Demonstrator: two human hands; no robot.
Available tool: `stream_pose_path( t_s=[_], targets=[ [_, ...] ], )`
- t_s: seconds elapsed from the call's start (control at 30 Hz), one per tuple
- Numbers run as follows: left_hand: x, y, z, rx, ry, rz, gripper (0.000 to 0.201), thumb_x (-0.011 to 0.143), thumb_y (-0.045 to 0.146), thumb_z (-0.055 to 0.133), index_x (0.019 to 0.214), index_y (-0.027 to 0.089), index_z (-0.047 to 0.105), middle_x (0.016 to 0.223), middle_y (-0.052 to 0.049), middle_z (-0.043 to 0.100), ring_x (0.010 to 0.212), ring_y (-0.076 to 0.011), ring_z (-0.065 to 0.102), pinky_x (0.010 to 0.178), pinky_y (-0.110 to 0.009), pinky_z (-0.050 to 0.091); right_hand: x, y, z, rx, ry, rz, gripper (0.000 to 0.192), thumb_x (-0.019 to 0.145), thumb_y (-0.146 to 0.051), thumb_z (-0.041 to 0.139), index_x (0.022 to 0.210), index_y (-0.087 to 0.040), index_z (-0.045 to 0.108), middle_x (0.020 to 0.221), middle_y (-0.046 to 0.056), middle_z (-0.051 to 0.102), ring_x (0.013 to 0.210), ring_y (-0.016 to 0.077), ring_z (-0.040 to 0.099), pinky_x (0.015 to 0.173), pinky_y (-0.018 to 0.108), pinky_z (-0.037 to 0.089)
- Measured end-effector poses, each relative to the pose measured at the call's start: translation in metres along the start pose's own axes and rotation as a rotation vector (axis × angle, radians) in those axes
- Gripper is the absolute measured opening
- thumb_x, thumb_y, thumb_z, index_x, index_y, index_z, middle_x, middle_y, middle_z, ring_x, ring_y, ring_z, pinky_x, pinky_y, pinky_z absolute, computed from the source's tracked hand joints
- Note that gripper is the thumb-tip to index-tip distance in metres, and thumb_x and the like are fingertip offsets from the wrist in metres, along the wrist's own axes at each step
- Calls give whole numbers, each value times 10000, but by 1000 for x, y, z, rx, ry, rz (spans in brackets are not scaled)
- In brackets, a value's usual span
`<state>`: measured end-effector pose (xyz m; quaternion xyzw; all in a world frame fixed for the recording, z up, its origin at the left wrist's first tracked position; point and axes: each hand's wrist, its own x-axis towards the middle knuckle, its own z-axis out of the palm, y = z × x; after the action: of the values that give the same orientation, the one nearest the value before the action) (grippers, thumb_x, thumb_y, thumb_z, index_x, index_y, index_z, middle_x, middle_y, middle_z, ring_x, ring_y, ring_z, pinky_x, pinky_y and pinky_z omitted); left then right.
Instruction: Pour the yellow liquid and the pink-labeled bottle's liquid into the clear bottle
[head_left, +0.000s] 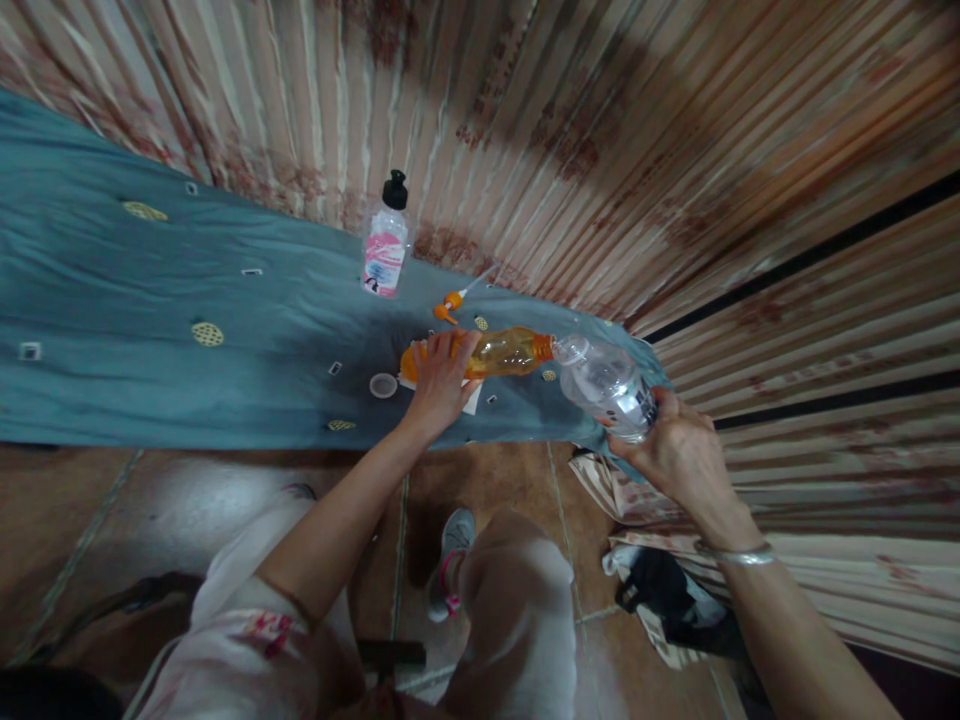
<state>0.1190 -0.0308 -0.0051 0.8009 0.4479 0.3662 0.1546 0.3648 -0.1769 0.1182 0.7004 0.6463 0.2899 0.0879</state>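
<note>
My left hand is wrapped round the lower part of an orange bottle, whose open neck faces right. My right hand grips a clear plastic bottle by its base. The clear bottle is tilted, and its mouth meets the neck of the orange one. An orange pump top with a thin clear tube lies just behind my left hand. To the left of that hand is a small round white cap. Part of a white piece shows beneath the orange bottle.
A clear bottle with a pink label and black pump stands at the back against the pleated curtain. Blue-green patterned cloth covers the narrow surface. Dark and white fabric lies on the tiled floor at the right.
</note>
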Motion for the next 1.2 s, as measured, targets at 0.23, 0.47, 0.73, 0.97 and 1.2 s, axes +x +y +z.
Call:
stream_pose_path(
  t_s=[0.23,0.47,0.73,0.97,1.2],
  targets=[
    [0,0,0,-10,-3,-6,538,815,310,648,1291,197,423,1299,-127,504,1168,-329,431,1003,-544,280,0,0,-1,4,-7,-13,703,757,-606,556,1149,-26,487,809,172,654,760,291,620,694,349,441],
    [0,0,-1,-16,-15,-6,527,833,321,624,1301,203,412,1302,-126,502,1183,-329,425,1015,-552,270,-1,0,-1,-1,-17,-3,720,756,-613,543,1162,-22,479,817,176,652,766,299,618,699,361,440],
    [-1,0,0,-26,1,6,525,839,327,612,1307,212,404,1306,-133,495,1183,-334,429,1015,-558,265,0,-1,-2,14,-23,14,714,761,-617,525,1161,-28,475,821,182,650,761,303,612,687,363,435],
    [0,1,-2,-7,-29,-13,564,799,291,668,1293,188,417,1298,-135,502,1178,-335,434,1009,-537,279,-1,0,0,25,-22,8,714,756,-613,539,1155,-25,480,813,182,655,759,297,612,686,357,436],
    [0,2,-2,-11,-16,-16,544,811,288,653,1292,202,414,1305,-129,504,1189,-332,430,1023,-558,260,0,0,-1,29,-21,6,738,752,-644,536,1156,-30,474,818,186,654,764,304,611,692,366,436]
  ],
)
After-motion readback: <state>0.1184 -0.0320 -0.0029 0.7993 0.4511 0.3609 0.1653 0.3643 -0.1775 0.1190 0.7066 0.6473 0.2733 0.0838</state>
